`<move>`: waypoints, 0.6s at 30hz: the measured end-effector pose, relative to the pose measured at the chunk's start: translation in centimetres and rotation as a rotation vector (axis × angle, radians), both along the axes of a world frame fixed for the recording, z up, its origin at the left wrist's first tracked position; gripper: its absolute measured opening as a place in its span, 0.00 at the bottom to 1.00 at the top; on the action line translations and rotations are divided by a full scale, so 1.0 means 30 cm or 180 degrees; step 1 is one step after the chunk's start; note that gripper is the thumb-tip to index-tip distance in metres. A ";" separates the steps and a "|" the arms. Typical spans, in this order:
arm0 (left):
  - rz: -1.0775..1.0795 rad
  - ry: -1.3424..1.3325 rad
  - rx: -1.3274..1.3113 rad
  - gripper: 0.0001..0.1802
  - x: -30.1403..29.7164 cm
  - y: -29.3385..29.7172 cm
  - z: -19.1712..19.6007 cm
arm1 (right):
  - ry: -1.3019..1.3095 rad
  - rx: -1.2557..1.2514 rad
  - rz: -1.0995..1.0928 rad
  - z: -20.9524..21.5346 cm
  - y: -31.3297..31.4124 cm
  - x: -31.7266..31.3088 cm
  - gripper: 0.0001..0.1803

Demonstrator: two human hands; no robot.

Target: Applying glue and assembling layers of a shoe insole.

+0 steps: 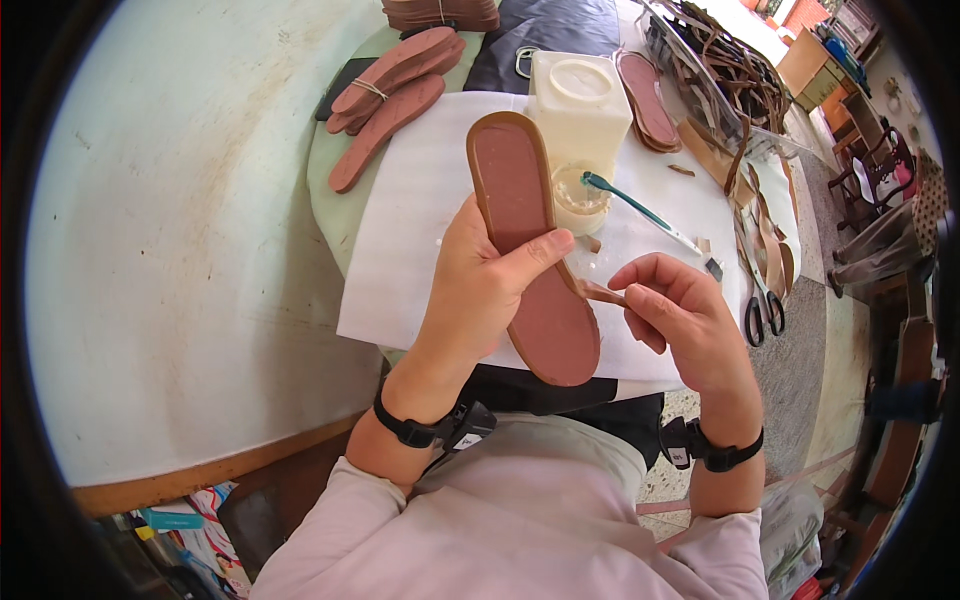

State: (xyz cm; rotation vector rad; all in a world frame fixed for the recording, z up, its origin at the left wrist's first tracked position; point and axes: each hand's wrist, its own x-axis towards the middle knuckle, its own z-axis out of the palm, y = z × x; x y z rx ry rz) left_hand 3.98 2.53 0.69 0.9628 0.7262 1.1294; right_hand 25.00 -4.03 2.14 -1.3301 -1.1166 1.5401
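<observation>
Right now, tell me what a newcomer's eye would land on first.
The reddish-brown shoe sole held up at centre in the left hand. Beside it, the right hand pinches a thin brown strap at the sole's edge. Behind, a cream plastic jug stands on the white sheet.

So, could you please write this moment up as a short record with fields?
left hand: left hand grips a brown sandal sole, held over the white sheet
right hand: right hand pinches a small brown strip at the sole's edge
centre: white plastic jug; open glue pot with a teal brush in it
right edge: scissors
far left: bundled soles
</observation>
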 end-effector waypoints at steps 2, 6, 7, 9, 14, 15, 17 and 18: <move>-0.0022 -0.0078 -0.0055 0.23 0.000 0.000 -0.004 | 0.0192 0.0059 -0.0108 -0.035 -0.012 0.004 0.10; -0.0107 -0.0263 -0.0076 0.22 0.001 0.003 0.003 | 0.0543 -0.0049 -0.0316 -0.060 -0.033 0.009 0.08; -0.0082 -0.0236 -0.0009 0.21 0.001 0.003 0.001 | 0.0561 -0.0048 -0.0336 -0.064 -0.038 0.007 0.08; -0.0030 -0.0187 0.0122 0.21 0.005 0.005 -0.012 | 0.0572 -0.0034 -0.0374 -0.067 -0.048 0.005 0.07; 0.0154 -0.0200 0.0117 0.20 0.005 0.010 -0.029 | 0.0446 -0.0018 -0.0490 -0.066 -0.077 -0.005 0.06; 0.0160 -0.0226 0.0127 0.20 0.005 0.010 -0.029 | 0.0433 0.0003 -0.0486 -0.067 -0.078 -0.008 0.05; 0.0211 -0.0304 0.0101 0.20 0.001 0.007 -0.027 | 0.0405 0.0047 -0.0476 -0.073 -0.079 -0.013 0.04; 0.0227 -0.0333 0.0082 0.21 0.004 0.007 -0.023 | 0.0426 0.0058 -0.0482 -0.076 -0.084 -0.014 0.04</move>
